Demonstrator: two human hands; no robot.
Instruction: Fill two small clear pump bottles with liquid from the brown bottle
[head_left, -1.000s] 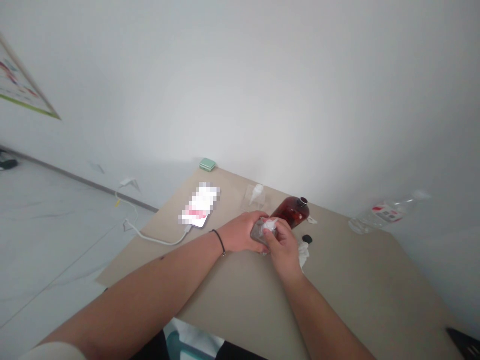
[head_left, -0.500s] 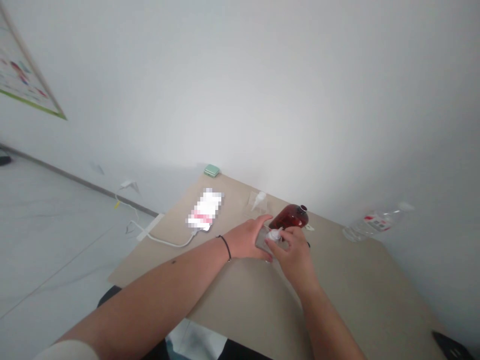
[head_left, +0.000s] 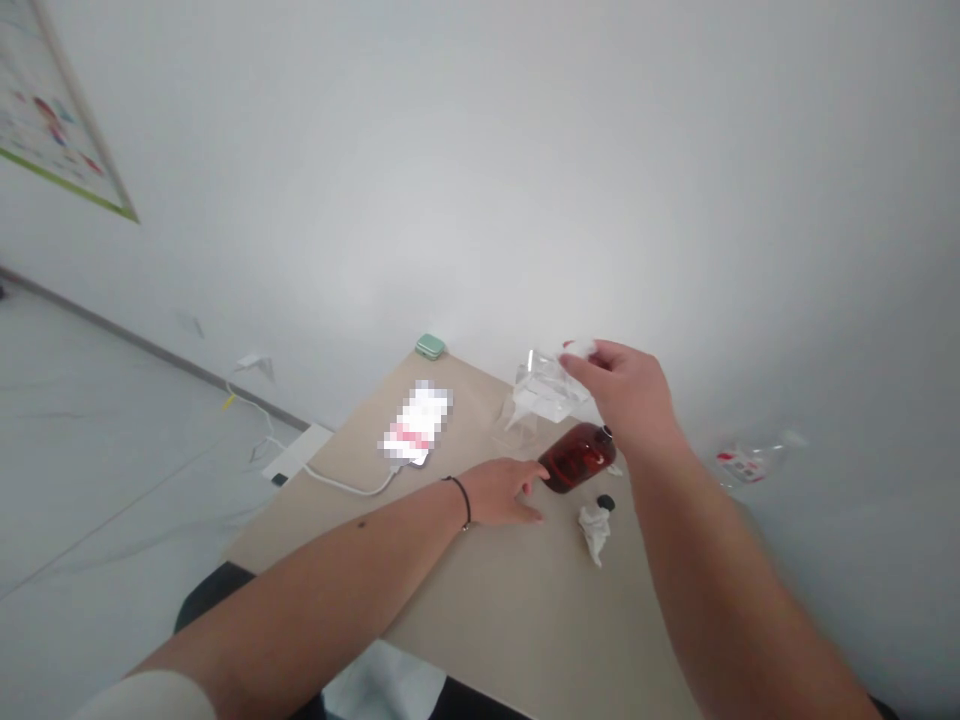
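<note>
My right hand (head_left: 622,390) is raised above the far side of the table, shut on a clear plastic container (head_left: 544,388) with a white bit at its end. My left hand (head_left: 499,492) lies open on the table, holding nothing, its fingertips right beside a dark red-brown bottle (head_left: 576,457). That bottle lies on its side below my raised hand. A black cap (head_left: 606,503) and a crumpled white tissue (head_left: 595,530) sit just to the bottle's near right.
A beige table (head_left: 487,600) stands against the wall. On it are a pixelated phone (head_left: 416,422) on a white cable, a green case (head_left: 430,347) and a clear wrapper (head_left: 516,430). A plastic bottle (head_left: 750,465) lies beyond my right forearm.
My right hand has lifted the clear container up and away from my left hand. My left hand has let go of it and now lies flat. The cap and tissue are uncovered.
</note>
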